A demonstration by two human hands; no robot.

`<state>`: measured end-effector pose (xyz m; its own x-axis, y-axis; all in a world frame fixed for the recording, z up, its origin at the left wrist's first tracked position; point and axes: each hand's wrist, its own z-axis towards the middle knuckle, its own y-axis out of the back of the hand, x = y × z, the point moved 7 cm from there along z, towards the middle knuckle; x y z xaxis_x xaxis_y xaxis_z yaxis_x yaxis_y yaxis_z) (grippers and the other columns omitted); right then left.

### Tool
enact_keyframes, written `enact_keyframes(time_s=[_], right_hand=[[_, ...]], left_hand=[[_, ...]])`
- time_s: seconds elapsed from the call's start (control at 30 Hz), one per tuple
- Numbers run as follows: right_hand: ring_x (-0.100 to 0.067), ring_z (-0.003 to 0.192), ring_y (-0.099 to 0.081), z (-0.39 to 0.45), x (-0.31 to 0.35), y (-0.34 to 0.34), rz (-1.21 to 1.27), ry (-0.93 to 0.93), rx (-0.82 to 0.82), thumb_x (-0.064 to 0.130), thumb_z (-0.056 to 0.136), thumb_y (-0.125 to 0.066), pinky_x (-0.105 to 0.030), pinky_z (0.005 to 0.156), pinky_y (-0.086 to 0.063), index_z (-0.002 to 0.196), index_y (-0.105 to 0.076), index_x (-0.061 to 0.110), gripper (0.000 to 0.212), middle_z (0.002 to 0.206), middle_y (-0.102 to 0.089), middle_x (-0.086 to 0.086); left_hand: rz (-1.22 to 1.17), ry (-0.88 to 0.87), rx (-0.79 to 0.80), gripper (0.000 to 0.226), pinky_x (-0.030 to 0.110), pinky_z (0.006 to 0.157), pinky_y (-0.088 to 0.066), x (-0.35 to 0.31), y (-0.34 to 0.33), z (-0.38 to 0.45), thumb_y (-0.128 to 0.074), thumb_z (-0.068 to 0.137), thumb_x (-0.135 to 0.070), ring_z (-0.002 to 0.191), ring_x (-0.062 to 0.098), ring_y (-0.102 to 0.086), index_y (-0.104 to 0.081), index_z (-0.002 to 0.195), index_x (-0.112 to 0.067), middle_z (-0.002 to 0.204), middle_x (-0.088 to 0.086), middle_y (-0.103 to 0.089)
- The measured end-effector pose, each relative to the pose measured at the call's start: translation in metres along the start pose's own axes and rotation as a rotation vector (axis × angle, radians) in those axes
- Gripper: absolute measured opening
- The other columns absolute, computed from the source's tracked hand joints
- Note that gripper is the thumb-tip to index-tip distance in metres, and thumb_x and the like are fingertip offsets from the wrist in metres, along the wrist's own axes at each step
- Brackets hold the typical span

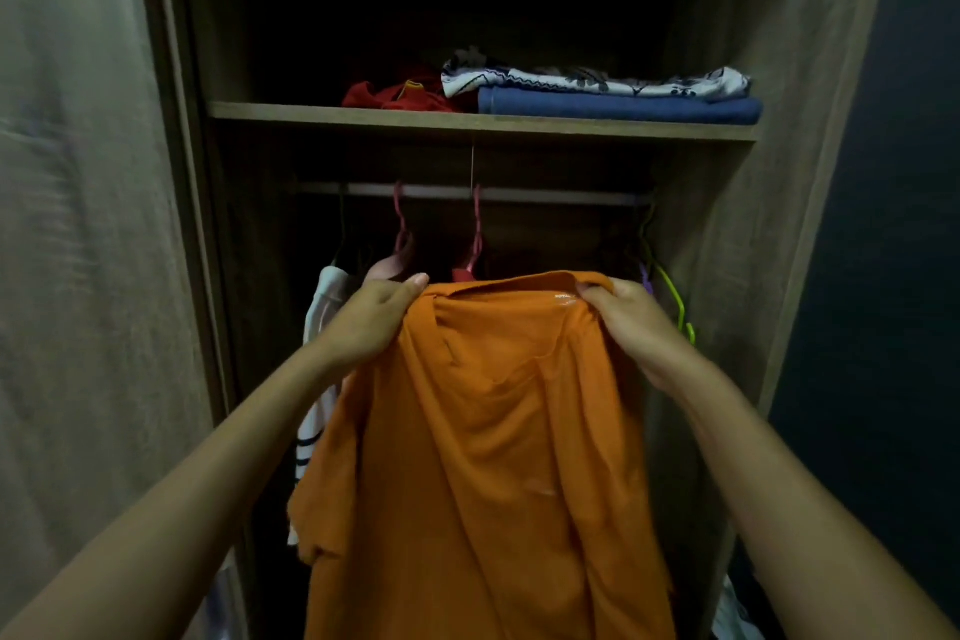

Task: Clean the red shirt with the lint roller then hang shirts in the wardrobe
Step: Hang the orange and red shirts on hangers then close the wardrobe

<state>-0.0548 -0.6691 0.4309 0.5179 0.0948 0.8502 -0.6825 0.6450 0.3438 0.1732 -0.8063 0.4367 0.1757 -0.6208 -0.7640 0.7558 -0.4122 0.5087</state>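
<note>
An orange shirt (493, 431) hangs in front of me inside the open wardrobe (727, 276). My left hand (374, 317) grips its left shoulder near the collar. On the other side my right hand (634, 322) grips the right shoulder. The collar sits just below the hanging rail (519, 195). Two pink hangers (475, 234) hang from the rail behind the shirt, and a red garment (462, 274) peeks out under one of them. No lint roller is in view.
A white striped garment (322, 327) hangs at the left. Green hangers (670, 291) hang at the right end of the rail. The shelf (363, 112) above holds a crumpled red cloth (395, 96), a folded blue cloth (618, 107) and a patterned white one (597, 81).
</note>
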Motion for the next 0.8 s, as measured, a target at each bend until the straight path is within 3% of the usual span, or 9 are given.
enact_keyframes(time_s=[0.1,0.17,0.3,0.4,0.47,0.53,0.63,0.73,0.8], right_hand=[[-0.022,0.072,-0.057,-0.001,-0.002,-0.005,0.092,-0.058,0.080,0.018,0.094,-0.052,-0.030,0.062,-0.046,0.083,-0.069,0.019,0.020,0.076,-0.062,-0.007],[-0.021,0.078,-0.065,-0.009,-0.003,-0.017,0.208,-0.136,0.182,0.022,0.093,-0.059,-0.031,0.073,-0.055,0.094,-0.070,0.018,0.012,0.085,-0.070,-0.008],[-0.015,0.088,-0.070,-0.019,-0.001,-0.034,0.076,-0.101,0.296,0.039,0.075,-0.077,-0.029,0.078,-0.057,0.101,-0.067,0.022,0.032,0.094,-0.073,0.000],[-0.014,0.087,-0.066,-0.017,0.001,-0.034,-0.116,-0.016,0.317,0.023,0.075,-0.077,-0.029,0.075,-0.053,0.093,-0.062,0.025,0.023,0.090,-0.068,0.002],[-0.012,0.081,-0.062,-0.013,-0.003,-0.030,-0.325,0.045,0.310,0.013,0.075,-0.072,-0.034,0.073,-0.052,0.088,-0.059,0.028,0.024,0.086,-0.064,0.004],[-0.014,0.078,-0.063,-0.008,-0.011,-0.021,-0.496,0.065,0.289,0.004,0.073,-0.068,-0.037,0.072,-0.052,0.082,-0.059,0.030,0.029,0.083,-0.065,0.004],[-0.009,0.072,-0.063,-0.005,-0.023,-0.008,-0.645,0.012,0.312,0.002,0.078,-0.061,-0.027,0.067,-0.051,0.072,-0.063,0.032,0.031,0.075,-0.067,0.008],[-0.007,0.070,-0.063,-0.006,-0.022,-0.001,-0.642,-0.023,0.281,0.010,0.086,-0.054,-0.027,0.069,-0.050,0.068,-0.066,0.029,0.028,0.073,-0.068,0.008],[-0.007,0.062,-0.063,-0.008,-0.020,-0.003,-0.640,-0.060,0.236,0.014,0.083,-0.049,-0.026,0.062,-0.048,0.060,-0.064,0.023,0.029,0.061,-0.066,0.007]], left_hand=[[-0.004,-0.015,0.019,0.048,0.053,0.090,-0.048,0.001,-0.002,0.004,-0.038,0.101,-0.036,0.089,0.044,-0.060,-0.059,0.098,0.007,0.089,0.023,-0.061],[-0.006,-0.033,0.004,0.030,0.043,0.091,-0.051,-0.001,-0.004,0.006,-0.041,0.101,-0.028,0.096,0.029,-0.063,-0.060,0.107,-0.005,0.097,0.010,-0.063],[-0.002,-0.072,0.106,0.028,0.023,0.083,-0.049,-0.013,-0.020,-0.002,-0.052,0.091,-0.048,0.098,0.002,-0.057,-0.058,0.114,-0.033,0.105,-0.015,-0.058],[0.233,-0.189,0.111,0.026,0.030,0.072,-0.054,-0.015,-0.016,-0.004,-0.056,0.089,-0.045,0.075,0.006,-0.063,-0.067,0.090,-0.022,0.082,-0.004,-0.065],[0.305,-0.207,-0.049,0.029,0.030,0.066,-0.051,-0.010,0.002,-0.003,-0.050,0.095,-0.040,0.065,0.007,-0.059,-0.064,0.081,-0.019,0.070,-0.002,-0.061],[0.316,-0.223,-0.198,0.033,0.019,0.057,-0.045,-0.007,0.019,-0.006,-0.045,0.098,-0.037,0.060,0.008,-0.057,-0.061,0.077,-0.018,0.066,0.001,-0.058],[0.325,-0.204,-0.298,0.036,0.016,0.052,-0.042,0.000,0.035,-0.012,-0.043,0.099,-0.037,0.058,0.012,-0.057,-0.059,0.077,-0.014,0.067,0.007,-0.058],[0.321,-0.217,-0.263,0.034,0.013,0.054,-0.044,0.001,0.035,-0.014,-0.040,0.100,-0.034,0.062,0.012,-0.057,-0.061,0.084,-0.012,0.071,0.008,-0.058],[0.323,-0.242,-0.244,0.030,0.014,0.060,-0.045,-0.003,0.029,-0.012,-0.040,0.101,-0.030,0.064,0.008,-0.057,-0.062,0.091,-0.012,0.072,0.004,-0.059]])
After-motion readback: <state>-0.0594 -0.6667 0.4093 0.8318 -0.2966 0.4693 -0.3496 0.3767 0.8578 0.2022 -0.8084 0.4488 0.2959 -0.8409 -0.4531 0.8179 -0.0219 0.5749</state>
